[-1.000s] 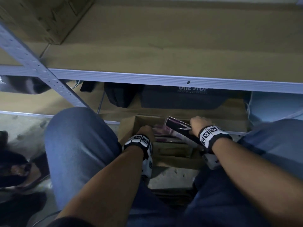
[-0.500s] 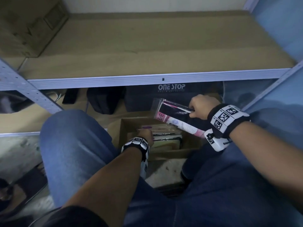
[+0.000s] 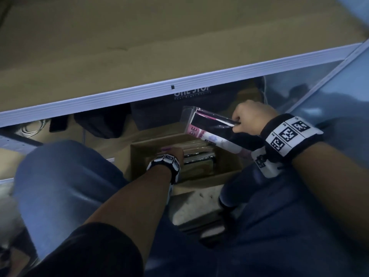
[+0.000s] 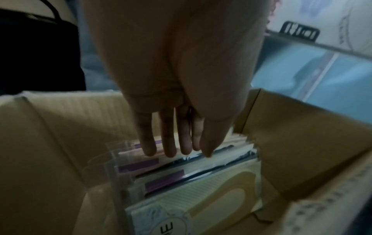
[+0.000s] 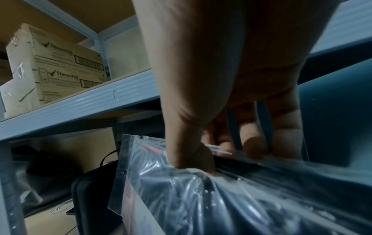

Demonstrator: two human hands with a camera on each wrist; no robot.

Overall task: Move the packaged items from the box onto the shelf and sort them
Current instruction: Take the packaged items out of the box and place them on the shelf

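Observation:
An open cardboard box (image 3: 137, 160) stands on the floor between my knees, with several flat plastic-wrapped packages (image 3: 199, 154) upright in it. My left hand (image 3: 175, 152) reaches into the box; in the left wrist view its straight fingers (image 4: 169, 143) touch the tops of the packages (image 4: 171, 178). Above the box's right side, my right hand (image 3: 251, 120) pinches the top edge of a clear-wrapped pink and black package (image 3: 207, 128). In the right wrist view thumb and fingers (image 5: 193, 154) clamp its crinkled plastic (image 5: 201, 198).
A brown shelf board (image 3: 139, 47) with a pale blue metal rim (image 3: 179, 82) spans the view above the box. A dark case marked ONE STOP (image 3: 191, 92) and black bags (image 3: 99, 120) sit on the lower shelf. Rexona cartons (image 5: 50, 66) stand on the shelf's left.
My right hand has lifted the pink and black package out of the box, up and to the right. The left hand has stayed in the box on the packages.

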